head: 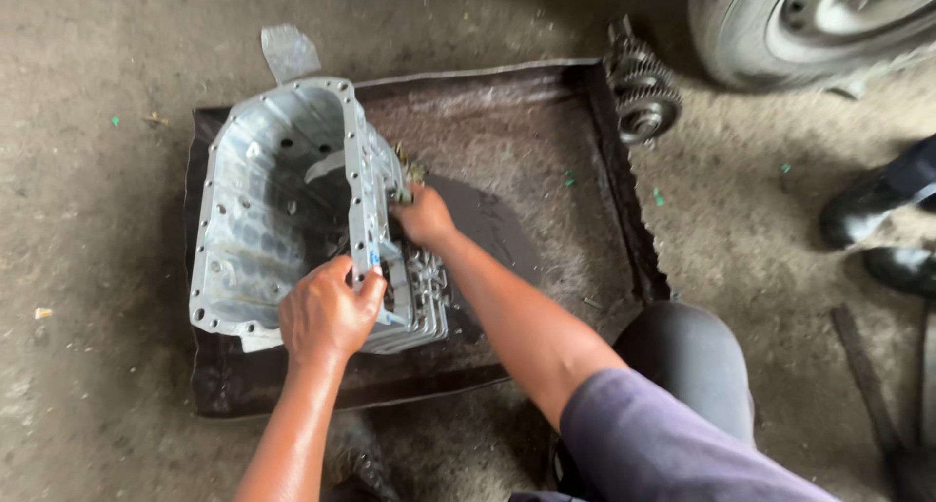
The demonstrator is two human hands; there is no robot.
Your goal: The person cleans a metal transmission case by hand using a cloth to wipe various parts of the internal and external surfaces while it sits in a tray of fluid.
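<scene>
Down on the gritty grey concrete floor point(88, 200) lies a wide, shallow, dark metal drip tray point(546, 102) with low rusty walls, its bottom smeared with grime and a dark wet patch point(487, 224) just right of the middle. Within the tray's left half stands a large silver cast-aluminium housing point(263, 200), deep and trough-shaped, tipped so its open hollow faces up and toward the onlooker. Its long axis runs from the far left corner of the tray to the near edge, leaning slightly to the right as it comes nearer. A flange dotted with bolt holes rims the opening, and the ribbed inner walls show bare. Against its near right side sits a flat, finned grey metal plate assembly point(419, 302), touching the housing.

Beyond the tray's far right corner, a black rubber tyre on a silver wheel point(809, 24) fills the top edge, and beside the tray wall rests a greasy steel gear cluster shaft point(639, 83). A dark shoe point(868, 210) of another person shows at the right.

The person's left hand point(327, 312) is curled over the housing's near right flange, fingers wrapped on the rim. The right hand point(421, 214) is closed around something small and dirty at the flange's outer side; what exactly it pinches I cannot tell.
</scene>
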